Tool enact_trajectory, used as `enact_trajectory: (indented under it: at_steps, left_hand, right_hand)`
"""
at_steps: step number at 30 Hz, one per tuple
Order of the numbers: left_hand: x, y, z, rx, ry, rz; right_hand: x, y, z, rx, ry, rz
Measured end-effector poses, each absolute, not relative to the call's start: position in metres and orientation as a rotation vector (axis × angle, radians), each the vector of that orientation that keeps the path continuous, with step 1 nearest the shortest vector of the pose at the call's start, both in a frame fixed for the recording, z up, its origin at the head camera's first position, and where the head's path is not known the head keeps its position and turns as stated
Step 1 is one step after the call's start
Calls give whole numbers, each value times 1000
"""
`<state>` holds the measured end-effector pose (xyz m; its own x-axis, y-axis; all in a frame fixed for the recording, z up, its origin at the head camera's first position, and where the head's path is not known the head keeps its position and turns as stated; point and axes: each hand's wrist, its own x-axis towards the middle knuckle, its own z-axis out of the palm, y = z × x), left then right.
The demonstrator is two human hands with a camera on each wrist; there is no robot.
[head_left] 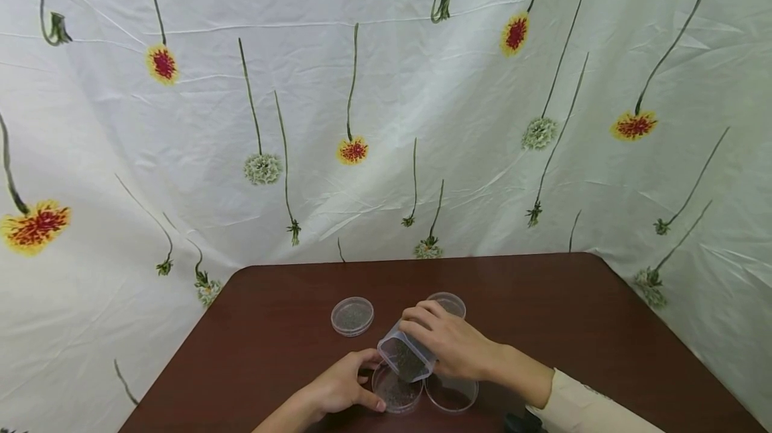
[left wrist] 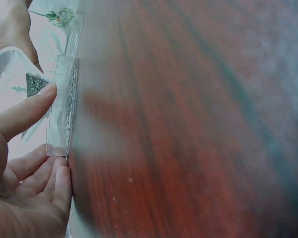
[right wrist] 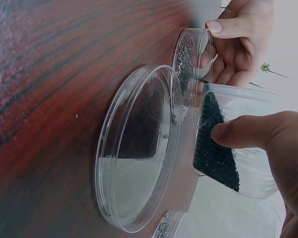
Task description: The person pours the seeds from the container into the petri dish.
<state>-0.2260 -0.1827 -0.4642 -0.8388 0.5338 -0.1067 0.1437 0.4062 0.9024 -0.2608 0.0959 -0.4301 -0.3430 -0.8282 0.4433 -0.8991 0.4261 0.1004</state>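
My left hand (head_left: 338, 386) grips the side of a clear petri dish (head_left: 395, 394), thumb and fingers at opposite parts of its rim. Grey granules (right wrist: 185, 57) lie spread in that dish. In my right hand (head_left: 455, 344) is a clear plastic container (head_left: 431, 352), tipped with its mouth low over the dish. Dark granules (right wrist: 216, 148) have slid toward the container's lower side, under the right thumb in the right wrist view. Just right of the held dish stands a second petri dish (right wrist: 105, 163), with no granules showing in it.
Farther back on the brown table (head_left: 289, 339) is another petri dish (head_left: 352, 316) with grey contents. One more petri dish (head_left: 451, 300) is partly hidden behind the right hand. A white flowered cloth (head_left: 386, 98) hangs beyond the table's far edge. Near the right sleeve sits a black object (head_left: 522, 423).
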Motion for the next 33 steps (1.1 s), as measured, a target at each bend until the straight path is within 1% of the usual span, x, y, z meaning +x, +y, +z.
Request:
enact_trajectory:
  at_steps: [10,19,28,33]
  left_hand:
    - [-225,-181,-462,557,2259,1462]
    - [-231,-188,-467,632,2257,1404]
    - [-225,-182,-462,549,2247,1457]
    - [-228,-185,-466,596,2251,1437]
  right_hand:
    - [-260,95,-430,1469,-2245,225]
    - [-260,95,-430,1473,-2240,202]
    - [-260,95,-431,1476,-2222,206]
    - [-260,95,-431,1476,-2222,205]
